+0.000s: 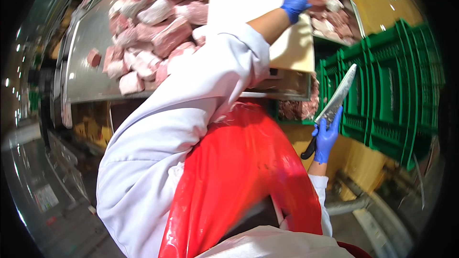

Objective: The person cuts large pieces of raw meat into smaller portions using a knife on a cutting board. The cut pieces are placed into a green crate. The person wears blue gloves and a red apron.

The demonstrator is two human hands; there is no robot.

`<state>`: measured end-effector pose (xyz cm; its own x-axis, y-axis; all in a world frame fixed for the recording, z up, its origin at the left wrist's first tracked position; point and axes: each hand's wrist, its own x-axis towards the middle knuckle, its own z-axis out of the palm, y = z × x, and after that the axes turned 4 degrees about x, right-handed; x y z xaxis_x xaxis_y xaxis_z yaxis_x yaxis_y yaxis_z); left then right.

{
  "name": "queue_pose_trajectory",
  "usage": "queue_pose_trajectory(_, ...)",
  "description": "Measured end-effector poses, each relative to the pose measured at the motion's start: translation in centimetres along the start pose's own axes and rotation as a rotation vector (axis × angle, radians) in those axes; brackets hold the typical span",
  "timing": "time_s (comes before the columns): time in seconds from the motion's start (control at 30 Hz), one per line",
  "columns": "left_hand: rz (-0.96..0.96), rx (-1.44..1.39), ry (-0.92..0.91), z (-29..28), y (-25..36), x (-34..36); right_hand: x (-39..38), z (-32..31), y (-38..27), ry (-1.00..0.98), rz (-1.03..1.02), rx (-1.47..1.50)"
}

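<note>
Your right hand (326, 136), in a blue glove, is clamped around the black handle of a knife (334, 102). The blade points up and away from you, held off the right edge of the table, in front of the stacked green crates (397, 91). Your left hand (295, 0), also in a blue glove, reaches across the pale cutting board (291, 43) and is closed on a piece of meat (319, 1) at the board's far edge. The board lies on the steel table (91, 67). A large heap of pink meat chunks (153, 28) covers the table to the left of the board. More meat lies in a tray (337, 19) beyond the board on the right. A red apron (239, 177) hangs below your white sleeve (167, 129).
</note>
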<state>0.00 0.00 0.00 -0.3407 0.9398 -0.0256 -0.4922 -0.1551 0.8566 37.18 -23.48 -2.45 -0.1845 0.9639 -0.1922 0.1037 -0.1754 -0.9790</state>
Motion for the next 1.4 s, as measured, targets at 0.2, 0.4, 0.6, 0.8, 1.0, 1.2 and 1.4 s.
queue_pose_trajectory(0.2, 0.539, 0.979, 0.031, -21.8, 7.5, -3.1, 0.6, 4.4, -0.9, 0.026, -0.084, 0.022)
queue_pose_trajectory(0.4, -0.309, 2.248, 0.019, -44.8, 18.2, -19.2, -1.2, 5.2, 1.6, -0.003, 0.005, 0.026)
queue_pose_trajectory(0.6, -0.522, 1.941, 0.040, -46.7, 15.8, -15.9, 0.8, 8.9, -1.4, -0.077, -0.042, -0.030)
queue_pose_trajectory(0.8, -0.516, 1.474, 0.103, -49.5, 18.1, -16.3, 0.0, 11.8, -0.8, -0.016, -0.164, -0.001)
queue_pose_trajectory(1.0, -0.480, 1.282, 0.082, -49.7, 19.8, -18.0, -4.9, 11.5, 0.3, 0.178, -0.111, 0.005)
queue_pose_trajectory(1.2, -0.149, 1.567, -0.089, -37.8, 24.9, -18.5, -8.1, 8.5, 0.4, 0.311, -0.078, 0.021)
queue_pose_trajectory(1.4, 0.681, 1.820, -0.251, -19.3, 23.1, -17.8, -7.1, 7.1, 0.0, 0.292, -0.143, 0.021)
